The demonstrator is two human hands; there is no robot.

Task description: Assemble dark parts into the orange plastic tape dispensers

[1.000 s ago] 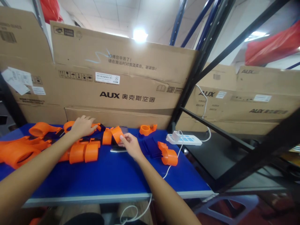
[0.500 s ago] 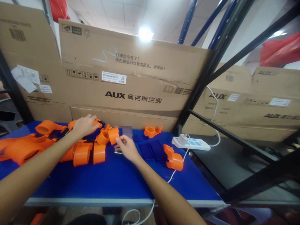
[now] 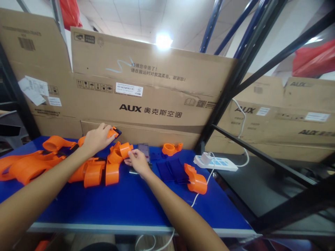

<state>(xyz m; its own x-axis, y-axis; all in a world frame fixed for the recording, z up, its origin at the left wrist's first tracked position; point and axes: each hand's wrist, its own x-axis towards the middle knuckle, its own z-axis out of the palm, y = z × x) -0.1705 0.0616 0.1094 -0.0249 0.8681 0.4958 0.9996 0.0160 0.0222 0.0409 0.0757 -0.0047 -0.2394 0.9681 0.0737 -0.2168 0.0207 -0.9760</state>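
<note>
Head view: the left hand reaches over the far left part of the blue table, its fingers curled over an orange piece with a dark end, clamped on it as far as can be seen; the palm hides the rest of that piece. To its right and nearer, the right hand has thumb and fingers pinched together on the right edge of an orange ring, which sits against another orange part on its left. Just below the two lie a short orange cylinder and, to the left, a row of similar rings. A heap of larger orange pieces covers the left side, partly behind the left forearm. A phone-like slab lies just beyond the right hand. Right of it are dark blue pieces, an orange holder at the far edge and another nearer, beside a white cable. A white power strip lies at the far right, and a large cardboard panel stands behind the table
</note>
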